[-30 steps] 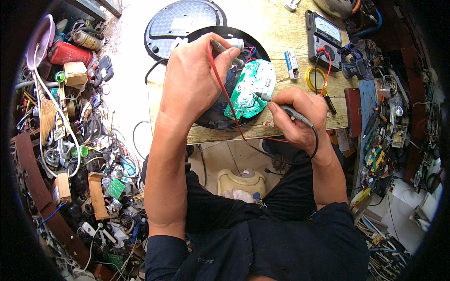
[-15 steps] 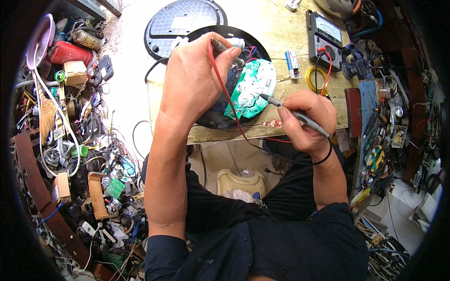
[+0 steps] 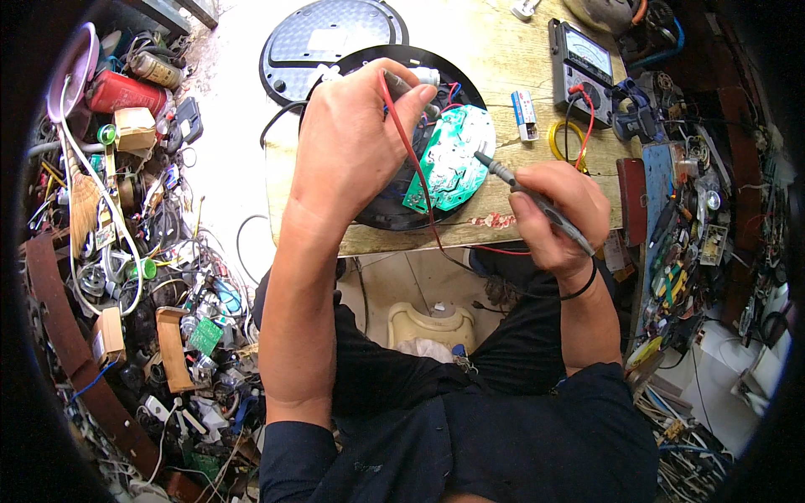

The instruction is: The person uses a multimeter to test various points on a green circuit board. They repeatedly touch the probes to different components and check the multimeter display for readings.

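A green circuit board (image 3: 453, 163) lies inside a round black housing (image 3: 394, 220) at the table's near edge. My right hand (image 3: 563, 214) pinches a grey multimeter probe (image 3: 549, 211) with a black lead; its tip is at the board's right part, though contact is too fine to tell. My left hand (image 3: 352, 138) is closed round the other grey probe (image 3: 401, 84), whose red lead (image 3: 411, 155) runs down across the board's left side. That probe points into the housing near the board's upper edge, its tip hard to make out.
An analog multimeter (image 3: 584, 71) stands at the back right, leads plugged in. Near it are a small blue-and-white box (image 3: 524, 116) and a yellow wire coil (image 3: 563, 141). A round black cover (image 3: 327, 46) lies behind the housing. Piled electronic scrap (image 3: 201, 335) fills the left floor.
My right hand and its probe have shifted slightly right, the tip moving from the board's middle up toward its right edge. My left hand has barely moved.
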Demonstrator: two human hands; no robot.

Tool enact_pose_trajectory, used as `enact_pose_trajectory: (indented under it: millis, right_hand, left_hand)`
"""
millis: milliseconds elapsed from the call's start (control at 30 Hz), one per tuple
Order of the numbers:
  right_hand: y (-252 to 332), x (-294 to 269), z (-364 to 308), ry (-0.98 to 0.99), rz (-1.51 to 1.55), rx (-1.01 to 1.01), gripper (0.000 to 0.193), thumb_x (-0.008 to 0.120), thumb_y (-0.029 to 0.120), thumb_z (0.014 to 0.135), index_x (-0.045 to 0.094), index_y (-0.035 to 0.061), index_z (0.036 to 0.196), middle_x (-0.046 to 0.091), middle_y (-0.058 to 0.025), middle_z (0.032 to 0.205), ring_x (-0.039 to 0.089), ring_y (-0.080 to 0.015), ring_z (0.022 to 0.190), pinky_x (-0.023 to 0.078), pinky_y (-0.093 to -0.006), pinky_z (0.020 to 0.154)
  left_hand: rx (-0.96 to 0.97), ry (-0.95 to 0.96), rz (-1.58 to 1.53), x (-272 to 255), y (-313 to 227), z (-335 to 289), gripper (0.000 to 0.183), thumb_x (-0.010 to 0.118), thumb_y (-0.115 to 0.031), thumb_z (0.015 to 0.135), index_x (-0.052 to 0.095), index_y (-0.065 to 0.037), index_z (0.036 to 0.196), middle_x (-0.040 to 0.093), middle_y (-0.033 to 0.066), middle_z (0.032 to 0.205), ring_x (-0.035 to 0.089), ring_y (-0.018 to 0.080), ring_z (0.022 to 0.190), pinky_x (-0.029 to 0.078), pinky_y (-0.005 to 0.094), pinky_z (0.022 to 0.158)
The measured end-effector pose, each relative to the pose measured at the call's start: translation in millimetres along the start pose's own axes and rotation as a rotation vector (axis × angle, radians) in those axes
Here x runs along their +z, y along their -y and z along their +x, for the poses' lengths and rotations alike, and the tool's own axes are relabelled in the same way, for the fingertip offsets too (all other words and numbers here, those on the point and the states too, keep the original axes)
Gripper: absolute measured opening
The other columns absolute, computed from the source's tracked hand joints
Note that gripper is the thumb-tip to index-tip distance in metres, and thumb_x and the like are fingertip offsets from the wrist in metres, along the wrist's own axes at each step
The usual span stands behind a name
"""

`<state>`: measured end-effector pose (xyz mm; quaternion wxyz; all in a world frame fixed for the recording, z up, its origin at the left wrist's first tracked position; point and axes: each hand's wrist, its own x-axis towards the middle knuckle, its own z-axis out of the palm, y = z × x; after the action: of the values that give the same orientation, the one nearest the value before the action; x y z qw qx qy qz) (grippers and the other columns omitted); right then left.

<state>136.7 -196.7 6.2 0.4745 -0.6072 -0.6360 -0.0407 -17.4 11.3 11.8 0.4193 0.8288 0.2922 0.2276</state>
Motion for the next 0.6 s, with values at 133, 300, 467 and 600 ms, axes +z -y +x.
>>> enact_pose_trajectory:
  millis: [133,300,467,600]
  right_hand:
    - [0.5,-4.8,-6.1,0.014,0.004,0.019,0.027,0.083,0.0,0.084,0.075,0.0008,0.109,0.078,-0.0155,0.09,0.076,-0.03,0.074,0.059,-0.0374,0.065]
    - [-2.4,-4.9,-12.8,-0.02,-0.005,0.034,0.026,0.083,-0.001,0.086,0.075,0.0001,0.111,0.078,-0.0169,0.095,0.077,-0.0302,0.078,0.06,-0.0377,0.069]
    - [-0.2,-5.4,-17.7,-0.065,-0.018,0.098,0.028,0.081,-0.004,0.088,0.074,-0.0021,0.115,0.077,-0.0184,0.1,0.075,-0.028,0.084,0.06,-0.0363,0.076]
    - [2.4,-4.5,-19.6,-0.114,-0.037,0.136,0.028,0.079,-0.006,0.09,0.073,-0.0028,0.118,0.076,-0.0171,0.1,0.074,-0.0257,0.084,0.059,-0.0352,0.076]
  left_hand:
    - [-0.009,0.007,-0.021,-0.4,2.2,-1.3,0.023,0.078,-0.021,0.103,0.077,0.001,0.109,0.073,0.005,0.076,0.062,0.0077,0.068,0.048,0.0267,0.061]
    - [0.082,-0.051,-0.08,3.2,6.7,-2.8,0.024,0.08,-0.022,0.101,0.077,0.001,0.105,0.069,0.011,0.068,0.063,0.0164,0.059,0.05,0.0319,0.058]
    - [0.139,-0.096,-0.233,-0.9,19.4,-3.0,0.024,0.08,-0.022,0.102,0.077,0.001,0.105,0.073,0.0127,0.072,0.067,0.016,0.061,0.053,0.033,0.06]
    - [-0.03,-0.005,-0.319,-26.1,15.5,-10.9,0.022,0.078,-0.019,0.104,0.075,0.002,0.111,0.08,0.0101,0.086,0.071,0.0106,0.078,0.054,0.0268,0.07]
